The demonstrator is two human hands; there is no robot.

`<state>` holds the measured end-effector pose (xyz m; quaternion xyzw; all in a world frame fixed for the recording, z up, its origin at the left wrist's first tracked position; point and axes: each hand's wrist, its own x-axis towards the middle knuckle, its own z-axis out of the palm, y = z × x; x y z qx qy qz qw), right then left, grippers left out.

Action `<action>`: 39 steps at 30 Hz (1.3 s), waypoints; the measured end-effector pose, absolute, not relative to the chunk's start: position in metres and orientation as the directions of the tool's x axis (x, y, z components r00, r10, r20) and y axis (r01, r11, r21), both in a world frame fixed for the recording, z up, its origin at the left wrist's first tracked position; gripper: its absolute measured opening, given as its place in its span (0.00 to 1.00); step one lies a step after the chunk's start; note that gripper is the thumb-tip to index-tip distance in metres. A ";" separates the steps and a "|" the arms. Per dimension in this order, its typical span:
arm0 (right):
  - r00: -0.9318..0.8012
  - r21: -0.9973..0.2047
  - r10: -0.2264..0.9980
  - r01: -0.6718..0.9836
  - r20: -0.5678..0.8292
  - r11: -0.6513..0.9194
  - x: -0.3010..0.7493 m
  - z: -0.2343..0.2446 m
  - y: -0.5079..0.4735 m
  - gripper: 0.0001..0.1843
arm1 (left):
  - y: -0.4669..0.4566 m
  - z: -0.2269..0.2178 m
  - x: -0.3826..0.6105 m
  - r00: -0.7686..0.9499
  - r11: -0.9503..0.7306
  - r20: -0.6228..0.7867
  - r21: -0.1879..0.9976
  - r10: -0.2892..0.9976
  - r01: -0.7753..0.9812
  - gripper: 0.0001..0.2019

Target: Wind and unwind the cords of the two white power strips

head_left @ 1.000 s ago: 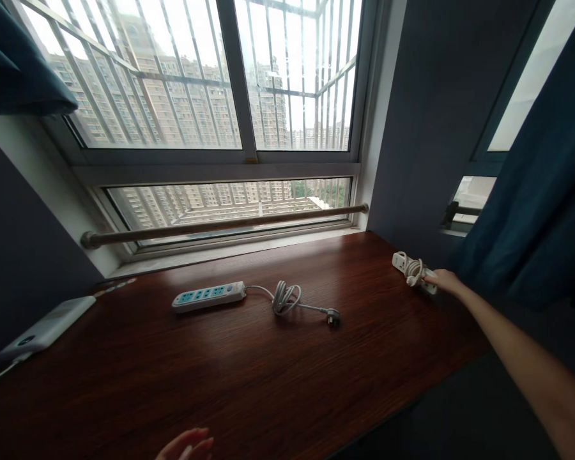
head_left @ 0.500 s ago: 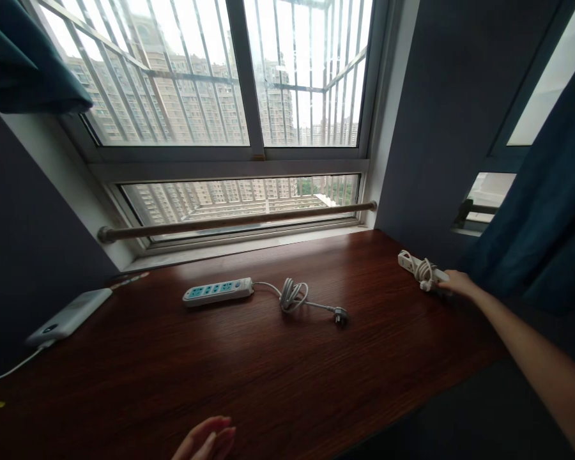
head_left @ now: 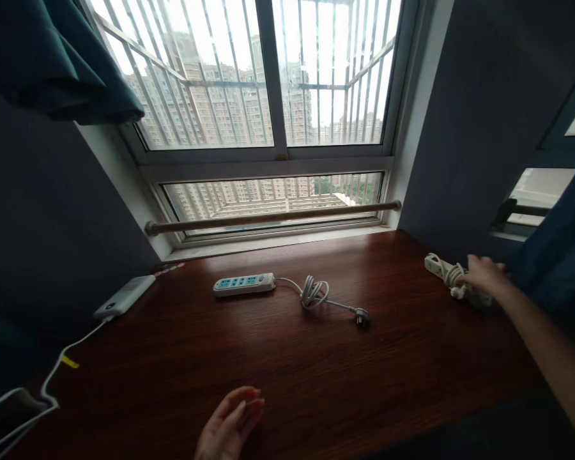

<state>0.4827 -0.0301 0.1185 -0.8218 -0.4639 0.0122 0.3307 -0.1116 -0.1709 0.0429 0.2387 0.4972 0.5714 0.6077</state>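
Note:
A white power strip with its cord wound round it [head_left: 434, 265] lies at the right end of the table. My right hand [head_left: 489, 278] is over its near end, with thumb and index finger apart beside the wound cord; whether they touch it is hard to tell. Part of the strip shows below the palm. My left hand [head_left: 232, 421] is above the front of the table, fingers loosely curved and empty. Beyond it lies a second white power strip with blue-green sockets [head_left: 244, 285], its coiled cord [head_left: 314, 292] and plug [head_left: 362, 316] stretching to the right.
A white power bank [head_left: 127, 295] with a white cable [head_left: 82, 340] and yellow tag [head_left: 69, 362] lies at the left of the brown wooden table [head_left: 287, 364]. Behind the table is a window with a horizontal rail [head_left: 273, 218]. Blue curtains [head_left: 560, 223] hang at both sides.
The view has swung left, so things sit farther right. My right hand has loosened from the end of the wound power strip and risen over it. More of my left hand shows.

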 end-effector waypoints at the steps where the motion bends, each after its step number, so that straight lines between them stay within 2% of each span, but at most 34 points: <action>1: 0.512 -0.577 0.770 0.782 0.381 -0.235 0.444 0.126 -0.031 0.19 | -0.162 0.047 -0.105 -0.097 0.222 -0.301 0.853 0.949 -0.472 0.16; 2: 0.440 -0.640 0.782 0.765 0.443 -0.068 0.399 0.130 -0.033 0.17 | -0.151 0.050 -0.097 -0.065 0.196 -0.261 0.848 0.963 -0.493 0.14; 4: 0.286 -0.777 0.831 0.579 0.477 0.247 0.304 0.131 -0.039 0.17 | -0.124 0.058 -0.079 0.009 0.117 -0.132 0.844 0.991 -0.524 0.12; 6: 0.127 -0.798 0.859 0.456 0.496 0.393 0.217 0.120 -0.044 0.16 | -0.091 0.062 -0.061 0.020 0.021 -0.012 0.817 1.000 -0.577 0.09; 8: 0.001 -0.793 0.864 0.398 0.504 0.462 0.149 0.102 -0.044 0.16 | -0.060 0.060 -0.047 0.016 -0.033 0.055 0.785 0.998 -0.619 0.08; 12: -0.028 -0.790 0.854 0.367 0.519 0.492 0.089 0.056 -0.033 0.19 | -0.019 0.044 -0.035 -0.053 -0.135 0.127 0.814 0.990 -0.565 0.07; 17: -0.072 -0.779 0.858 0.386 0.508 0.494 0.093 0.021 -0.023 0.21 | -0.010 0.030 -0.034 -0.041 -0.135 0.133 0.842 0.990 -0.523 0.08; 22: 0.033 -0.847 0.897 0.346 0.440 0.403 0.094 0.019 -0.023 0.28 | -0.015 0.029 -0.029 0.123 -0.004 0.072 0.876 0.990 -0.482 0.10; 26: -0.133 -0.883 0.901 0.185 0.413 0.432 0.088 0.021 -0.029 0.30 | -0.024 0.024 -0.024 0.229 0.049 0.047 0.917 0.972 -0.397 0.22; 28: -0.193 -0.875 0.884 0.160 0.426 0.457 0.086 0.021 -0.032 0.31 | -0.028 0.020 -0.023 0.231 0.043 0.044 0.934 0.972 -0.355 0.24; 33: -0.163 -0.858 0.880 0.202 0.447 0.473 0.087 0.020 -0.032 0.31 | -0.032 0.018 -0.024 0.216 -0.008 0.069 0.963 0.974 -0.270 0.25; 39: -0.246 -0.941 0.917 0.050 0.314 0.335 0.084 0.017 -0.030 0.34 | -0.031 0.016 -0.027 0.228 -0.025 0.072 0.979 0.971 -0.204 0.26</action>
